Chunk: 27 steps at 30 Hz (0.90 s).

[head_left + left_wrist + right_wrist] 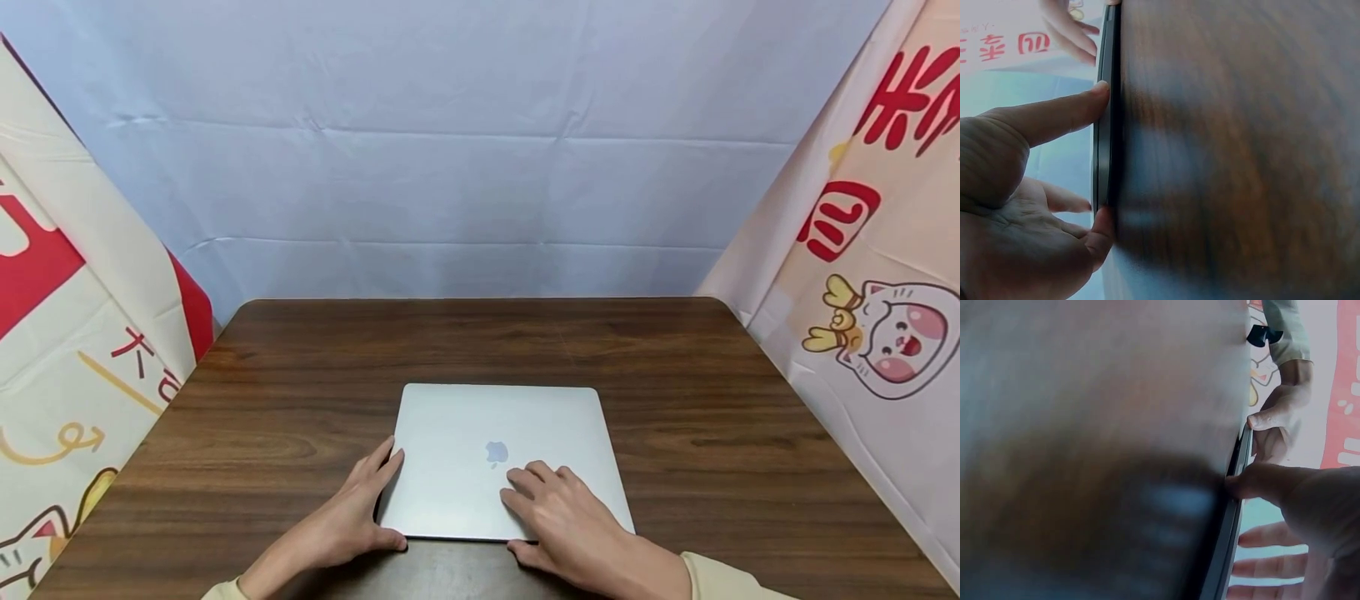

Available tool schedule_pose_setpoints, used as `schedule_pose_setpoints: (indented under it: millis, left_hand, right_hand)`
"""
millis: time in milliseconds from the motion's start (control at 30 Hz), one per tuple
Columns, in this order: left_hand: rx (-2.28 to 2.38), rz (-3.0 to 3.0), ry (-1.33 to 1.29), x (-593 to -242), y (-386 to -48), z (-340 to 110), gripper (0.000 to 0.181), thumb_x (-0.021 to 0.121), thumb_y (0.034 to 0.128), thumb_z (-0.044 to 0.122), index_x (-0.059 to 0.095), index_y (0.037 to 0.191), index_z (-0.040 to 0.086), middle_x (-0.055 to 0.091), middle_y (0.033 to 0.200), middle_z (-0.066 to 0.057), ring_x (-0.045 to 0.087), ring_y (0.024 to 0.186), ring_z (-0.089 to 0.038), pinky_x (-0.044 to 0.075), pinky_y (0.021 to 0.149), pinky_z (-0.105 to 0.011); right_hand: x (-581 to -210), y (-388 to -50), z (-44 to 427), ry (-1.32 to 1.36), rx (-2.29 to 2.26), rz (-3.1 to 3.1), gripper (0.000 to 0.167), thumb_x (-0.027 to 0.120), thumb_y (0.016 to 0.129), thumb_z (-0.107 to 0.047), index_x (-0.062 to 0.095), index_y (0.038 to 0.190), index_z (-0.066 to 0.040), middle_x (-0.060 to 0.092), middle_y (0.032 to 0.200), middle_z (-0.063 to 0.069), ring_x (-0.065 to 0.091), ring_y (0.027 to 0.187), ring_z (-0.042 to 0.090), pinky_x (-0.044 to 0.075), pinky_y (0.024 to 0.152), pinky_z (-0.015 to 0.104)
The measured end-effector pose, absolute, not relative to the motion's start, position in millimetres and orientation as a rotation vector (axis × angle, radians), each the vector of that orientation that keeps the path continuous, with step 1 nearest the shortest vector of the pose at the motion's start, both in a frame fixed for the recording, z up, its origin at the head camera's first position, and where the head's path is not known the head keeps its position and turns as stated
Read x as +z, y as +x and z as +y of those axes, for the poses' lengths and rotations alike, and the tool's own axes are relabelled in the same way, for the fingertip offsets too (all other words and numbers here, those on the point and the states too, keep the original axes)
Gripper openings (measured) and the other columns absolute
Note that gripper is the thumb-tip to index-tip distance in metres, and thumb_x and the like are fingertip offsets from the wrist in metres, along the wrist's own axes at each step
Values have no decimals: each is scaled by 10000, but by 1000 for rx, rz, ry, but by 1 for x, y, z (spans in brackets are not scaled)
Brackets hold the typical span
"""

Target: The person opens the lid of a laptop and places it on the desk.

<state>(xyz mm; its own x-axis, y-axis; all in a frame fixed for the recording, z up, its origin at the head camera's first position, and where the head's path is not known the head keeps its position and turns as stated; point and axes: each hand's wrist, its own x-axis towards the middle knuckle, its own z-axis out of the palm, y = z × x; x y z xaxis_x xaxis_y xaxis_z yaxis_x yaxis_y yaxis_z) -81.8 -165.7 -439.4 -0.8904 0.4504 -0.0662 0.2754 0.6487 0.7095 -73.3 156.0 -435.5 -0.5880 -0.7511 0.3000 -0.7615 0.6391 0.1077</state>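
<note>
A closed silver laptop (450, 467) with an apple logo lies flat on the wooden table (300, 350). Along its left side rest the extended fingers of my left hand (348, 517), while the thumb touches the front edge near the corner. My right hand (566, 517) lies over the front right part of the lid, its fingers loosely bent on top. Its thumb (1254, 481) touches the laptop's front edge, as the right wrist view shows. In the left wrist view the dark laptop edge (1105, 150) appears side-on, with the left thumb (1072, 114) against it.
Behind the table hangs a pale blue cloth (450, 183). Printed cloths with red characters and cartoon cats stand at the left (75, 333) and right (862, 333). Bare wood surrounds the laptop.
</note>
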Motion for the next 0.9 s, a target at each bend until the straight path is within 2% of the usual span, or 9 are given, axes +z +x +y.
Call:
schedule_pose_setpoints:
  millis: [233, 433, 900]
  left_hand:
    - [1076, 2635, 576, -440, -80, -165, 1095, 950, 727, 206, 314, 1563, -104, 168, 1671, -269, 159, 1508, -495, 286, 1116, -672]
    - [1080, 2637, 579, -440, -80, -165, 1092, 948, 729, 201, 313, 1562, -106, 171, 1671, -266, 156, 1508, -498, 280, 1120, -675]
    - [1085, 2632, 585, -439, -81, -166, 1097, 948, 733, 207, 305, 1564, -107, 171, 1669, -271, 149, 1504, -514, 270, 1123, -684]
  right_hand:
    - [-437, -77, 158, 1269, 34, -2478, 430, 822, 808, -482, 711, 1058, -150, 656, 1124, 20, 584, 1003, 192, 523, 710, 363]
    - [-437, -78, 156, 1302, 51, -2398, 341, 814, 776, -419, 689, 932, -142, 644, 1005, -9, 581, 890, 178, 512, 620, 338]
    - [-431, -83, 154, 1411, -56, -2327, 308, 780, 751, -394, 600, 804, -150, 495, 769, -56, 465, 687, 147, 404, 499, 249]
